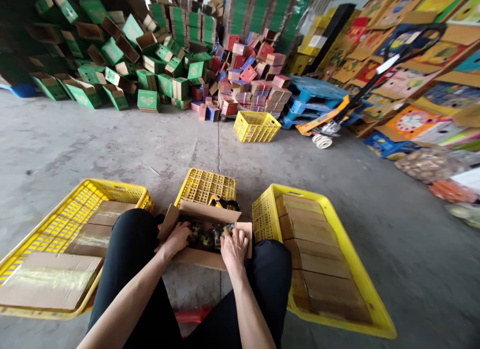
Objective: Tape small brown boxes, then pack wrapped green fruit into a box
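Note:
An open cardboard box (204,259) rests between my knees with its flaps raised. Inside lie several dark, green-mottled round items (205,239); their exact kind is hard to make out. My left hand (177,239) grips the box's left end, fingers over the inner side. At the right end, my right hand (234,246) reaches in with fingers apart, touching the contents. Just beyond the box, a yellow and black tool (224,202), partly hidden by a flap, sits on an upturned yellow crate (204,184).
Yellow crates holding taped cardboard boxes stand to my left (48,229) and right (333,209). Another yellow crate (257,126) is farther ahead. Behind are piled green cartons (148,100), blue pallets (315,91), an orange pallet jack (326,119) and stacked colourful cartons (412,121).

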Demonstrator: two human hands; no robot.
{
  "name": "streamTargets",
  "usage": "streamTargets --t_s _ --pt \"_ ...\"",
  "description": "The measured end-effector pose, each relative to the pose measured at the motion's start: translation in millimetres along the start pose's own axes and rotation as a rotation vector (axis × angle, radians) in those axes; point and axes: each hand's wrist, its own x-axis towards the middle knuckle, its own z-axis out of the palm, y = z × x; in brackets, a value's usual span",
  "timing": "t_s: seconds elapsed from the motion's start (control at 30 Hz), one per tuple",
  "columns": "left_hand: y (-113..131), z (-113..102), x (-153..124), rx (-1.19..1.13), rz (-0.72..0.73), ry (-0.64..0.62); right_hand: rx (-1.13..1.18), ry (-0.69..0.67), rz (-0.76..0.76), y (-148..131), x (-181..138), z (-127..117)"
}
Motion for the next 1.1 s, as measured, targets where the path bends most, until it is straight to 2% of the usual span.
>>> streamTargets --t_s 0.13,0.27,0.4,0.5,0.57,0.67,0.77,0.83,0.93,1.1 --pt "6 -2 1 -0.012 0.020 0.026 0.003 0.004 -0.007 2 1 6" --pt "11 -11 -3 -0.107 0.076 0.079 0.098 0.126 -0.035 5 -1 9" --pt "15 -28 -11 -0.212 0.105 0.155 0.322 0.295 -0.121 9 1 15" --pt "25 -43 -20 -0.352 0.116 0.204 0.581 0.324 -0.197 9 4 19" --pt "34 -52 -25 -0.573 0.098 0.219 0.770 0.263 -0.203 7 7 18" --pt "46 -58 -28 -1.012 0.030 0.201 1.048 0.057 -0.129 3 9 14" --pt "56 -53 -26 -1.345 -0.002 0.138 1.345 -0.211 0.001 -1 10 6" --pt "62 -45 -23 -1.440 0.002 0.075 1.520 -0.340 0.063 -4 9 1" --pt "68 -34 -22 -1.473 0.004 -0.008 1.632 -0.351 0.098 -6 7 -5" --pt "72 -28 -25 -1.427 -0.003 -0.045 1.594 -0.188 0.165 -4 5 -14"
